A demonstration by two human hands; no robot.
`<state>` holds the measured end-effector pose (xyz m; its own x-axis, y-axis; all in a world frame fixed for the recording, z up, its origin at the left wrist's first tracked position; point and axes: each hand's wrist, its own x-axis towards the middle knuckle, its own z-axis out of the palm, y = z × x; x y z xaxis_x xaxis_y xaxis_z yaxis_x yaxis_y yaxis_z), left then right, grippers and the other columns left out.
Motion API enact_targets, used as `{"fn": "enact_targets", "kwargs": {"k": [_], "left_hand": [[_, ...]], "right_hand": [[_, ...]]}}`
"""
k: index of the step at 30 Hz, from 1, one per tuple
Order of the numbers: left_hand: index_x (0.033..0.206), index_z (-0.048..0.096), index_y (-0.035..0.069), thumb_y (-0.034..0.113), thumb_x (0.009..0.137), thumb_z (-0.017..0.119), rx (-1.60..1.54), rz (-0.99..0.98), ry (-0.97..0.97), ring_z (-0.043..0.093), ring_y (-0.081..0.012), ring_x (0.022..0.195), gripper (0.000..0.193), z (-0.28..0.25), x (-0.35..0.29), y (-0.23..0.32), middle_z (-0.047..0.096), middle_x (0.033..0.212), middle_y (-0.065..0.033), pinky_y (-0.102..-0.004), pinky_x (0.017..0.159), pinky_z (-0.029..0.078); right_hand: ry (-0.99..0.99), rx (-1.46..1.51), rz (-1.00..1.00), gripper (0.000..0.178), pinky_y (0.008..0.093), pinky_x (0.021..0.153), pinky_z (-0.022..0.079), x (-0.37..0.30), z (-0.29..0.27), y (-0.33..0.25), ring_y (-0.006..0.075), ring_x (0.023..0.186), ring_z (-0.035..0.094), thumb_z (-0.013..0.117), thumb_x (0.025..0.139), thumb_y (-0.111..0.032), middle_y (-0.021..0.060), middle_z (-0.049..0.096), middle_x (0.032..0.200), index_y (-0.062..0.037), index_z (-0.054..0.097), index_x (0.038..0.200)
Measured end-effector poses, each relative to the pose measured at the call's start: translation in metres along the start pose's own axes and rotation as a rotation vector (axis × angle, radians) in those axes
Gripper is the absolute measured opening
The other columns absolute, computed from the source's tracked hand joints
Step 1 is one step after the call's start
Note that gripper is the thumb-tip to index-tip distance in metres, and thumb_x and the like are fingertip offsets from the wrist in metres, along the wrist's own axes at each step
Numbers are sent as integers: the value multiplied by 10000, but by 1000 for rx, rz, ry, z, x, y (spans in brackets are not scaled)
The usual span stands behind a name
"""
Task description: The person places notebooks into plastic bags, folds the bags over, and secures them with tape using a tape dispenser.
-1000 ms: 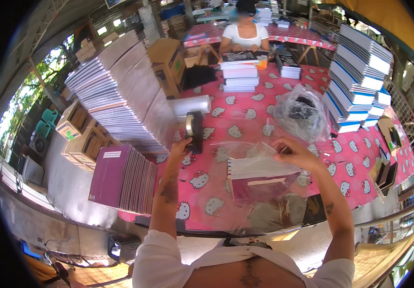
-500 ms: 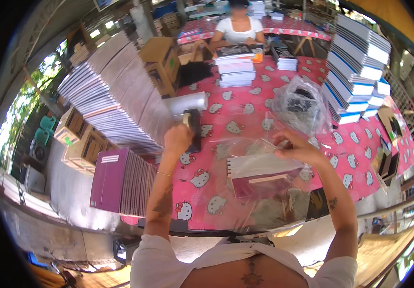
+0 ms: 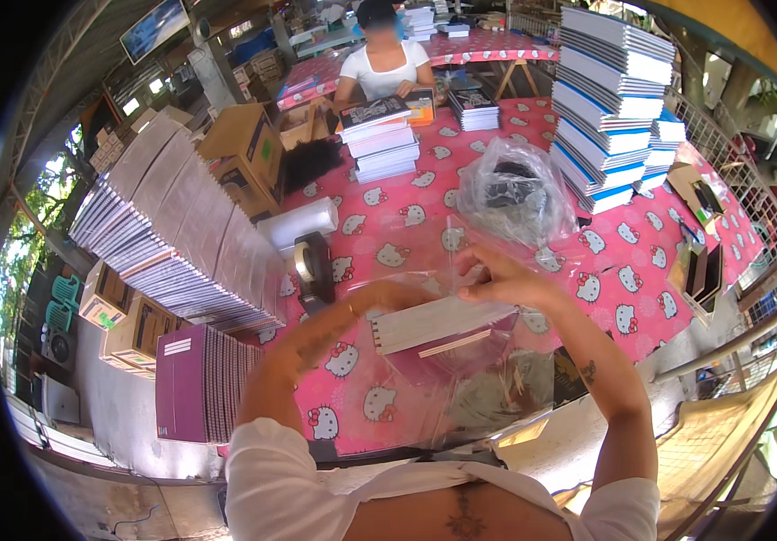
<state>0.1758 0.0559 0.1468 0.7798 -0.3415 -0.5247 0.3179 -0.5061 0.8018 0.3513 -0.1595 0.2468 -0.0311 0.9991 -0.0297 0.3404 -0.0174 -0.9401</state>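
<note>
A spiral-bound stack of notebooks (image 3: 443,326), with pale and purple covers, lies in clear plastic wrap (image 3: 519,316) on the table before me. My right hand (image 3: 506,278) curls at the far right edge of the bundle, its thumb and fingers on the loose plastic. Close to the far left edge of the same bundle is my left hand (image 3: 397,296); its fingertips are blurred and partly hidden, so what they hold cannot be made out. A dark tape dispenser (image 3: 316,281) stands left of the bundle, beyond my left forearm.
On the left rise a tall notebook stack (image 3: 172,225) and a purple notebook stack (image 3: 195,383). A plastic bag with dark contents (image 3: 519,194) sits beyond my right hand. Tall book stacks (image 3: 609,117) stand at the right. A person (image 3: 384,68) sits across the pink table.
My left hand has left the tape dispenser and come right to the wrapped bundle. My right hand stays at the plastic. The whole view has shifted.
</note>
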Motion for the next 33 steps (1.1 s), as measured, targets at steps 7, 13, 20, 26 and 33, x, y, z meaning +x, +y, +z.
{"fn": "enact_targets", "kwargs": {"k": [7,13,20,26,33], "left_hand": [[1276,506,27,215,835,770,-661,345,771,581,-181,1007,547,81,-40,-27,629,1040,-58,-345,906,467],[1434,401,13,94,793,807,-674,433,1457,572,-217,1143,763,227,-28,-4,620,1173,-76,-365,1007,452],[1361,466,-14,83,804,794,-850,323,1605,631,-196,1014,653,281,-99,38,645,1097,-92,-321,863,524],[1252,585,11,319,849,771,-612,-286,2044,651,-182,932,540,314,-278,119,681,1024,-100,-290,826,523],[1227,611,-64,375,984,595,-440,-524,1869,663,-156,902,502,314,-486,76,689,1078,-126,-277,786,533]], "right_hand": [[174,285,-261,866,377,1098,370,-32,-12,22,252,1344,455,793,829,-338,124,409,1505,-96,329,1519],[199,75,272,906,391,1069,421,-67,48,69,221,1245,530,879,728,-115,117,526,1385,-47,363,1470],[135,507,-126,667,350,923,513,-30,101,14,188,1065,622,844,797,-182,100,635,1181,2,484,1328],[-326,756,246,613,344,907,463,14,208,-87,160,1056,583,798,824,-363,63,629,1144,-32,549,1276],[-461,931,134,419,365,850,445,111,362,-167,138,988,568,791,826,-326,11,627,1068,-94,607,1122]]}}
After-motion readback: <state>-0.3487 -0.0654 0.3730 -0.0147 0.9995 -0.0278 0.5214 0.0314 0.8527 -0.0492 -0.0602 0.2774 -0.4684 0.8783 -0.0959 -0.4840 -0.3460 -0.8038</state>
